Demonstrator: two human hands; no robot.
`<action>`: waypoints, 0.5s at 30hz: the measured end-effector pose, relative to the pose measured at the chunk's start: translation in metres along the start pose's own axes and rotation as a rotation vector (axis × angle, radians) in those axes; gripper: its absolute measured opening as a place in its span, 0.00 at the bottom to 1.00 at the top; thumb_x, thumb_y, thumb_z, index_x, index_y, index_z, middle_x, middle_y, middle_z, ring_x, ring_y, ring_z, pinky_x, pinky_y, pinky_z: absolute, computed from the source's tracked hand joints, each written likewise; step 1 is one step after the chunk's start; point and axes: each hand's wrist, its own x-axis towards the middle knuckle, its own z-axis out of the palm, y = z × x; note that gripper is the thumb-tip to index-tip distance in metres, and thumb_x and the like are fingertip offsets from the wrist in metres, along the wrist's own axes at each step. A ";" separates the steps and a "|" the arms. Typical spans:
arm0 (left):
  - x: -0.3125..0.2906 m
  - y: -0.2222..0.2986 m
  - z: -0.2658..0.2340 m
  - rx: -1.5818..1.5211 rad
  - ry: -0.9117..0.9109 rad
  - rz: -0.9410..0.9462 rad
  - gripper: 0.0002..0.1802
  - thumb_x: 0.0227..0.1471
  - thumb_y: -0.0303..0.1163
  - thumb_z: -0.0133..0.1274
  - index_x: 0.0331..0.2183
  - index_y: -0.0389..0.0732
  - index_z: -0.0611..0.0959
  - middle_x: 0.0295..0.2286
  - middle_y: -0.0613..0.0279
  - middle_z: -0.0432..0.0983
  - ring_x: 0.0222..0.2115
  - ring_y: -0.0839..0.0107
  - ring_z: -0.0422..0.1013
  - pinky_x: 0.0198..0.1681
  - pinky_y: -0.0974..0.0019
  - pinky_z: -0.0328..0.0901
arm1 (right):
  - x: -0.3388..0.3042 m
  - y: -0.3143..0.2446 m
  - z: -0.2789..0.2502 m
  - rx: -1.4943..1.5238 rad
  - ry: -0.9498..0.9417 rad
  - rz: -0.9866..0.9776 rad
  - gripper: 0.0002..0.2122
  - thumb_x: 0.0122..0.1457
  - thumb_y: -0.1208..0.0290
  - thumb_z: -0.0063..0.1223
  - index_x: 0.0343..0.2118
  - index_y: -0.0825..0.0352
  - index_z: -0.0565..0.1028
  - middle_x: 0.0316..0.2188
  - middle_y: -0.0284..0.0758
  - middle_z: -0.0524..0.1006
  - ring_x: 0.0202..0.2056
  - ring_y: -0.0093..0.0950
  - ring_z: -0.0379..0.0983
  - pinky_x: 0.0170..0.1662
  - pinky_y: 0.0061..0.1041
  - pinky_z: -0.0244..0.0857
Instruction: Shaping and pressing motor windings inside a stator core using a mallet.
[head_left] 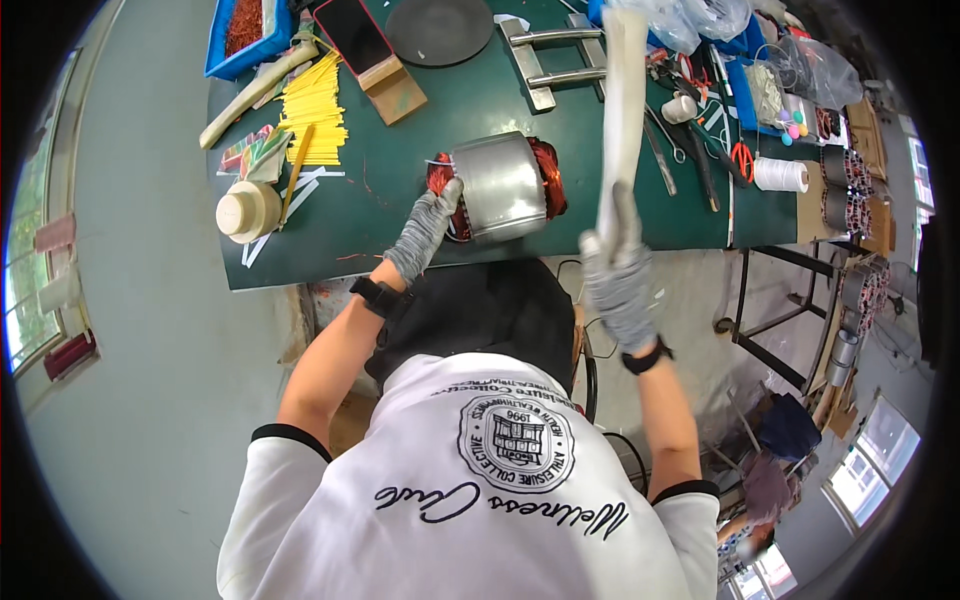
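A motor stator (497, 190) lies on its side on the green table, a silver metal cylinder with red-brown copper windings (546, 178) bulging from both ends. My left hand (432, 228), in a grey knit glove, grips the stator's left end, its fingertips at the windings and rim. My right hand (617, 275), gloved the same way and slightly blurred, is closed around the lower end of a long white club-like stick (624, 100). The stick points away from me, raised to the right of the stator, not touching it. Its material is unclear.
Left on the green table (400, 140) are yellow strips (313, 110), a cream cup-like piece (248, 211) and a phone (354, 35) on a wooden stand. Beyond the stator sits a metal-handled frame (555, 60). Scissors (741, 160), pliers and a white thread spool (780, 175) lie right.
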 end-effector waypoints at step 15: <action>0.021 0.023 0.003 0.122 0.171 0.010 0.20 0.55 0.45 0.42 0.41 0.39 0.70 0.31 0.62 0.70 0.30 0.73 0.65 0.35 0.69 0.62 | 0.044 -0.016 -0.014 -0.195 -0.218 0.074 0.31 0.50 0.66 0.48 0.58 0.47 0.51 0.24 0.46 0.74 0.24 0.46 0.71 0.31 0.40 0.66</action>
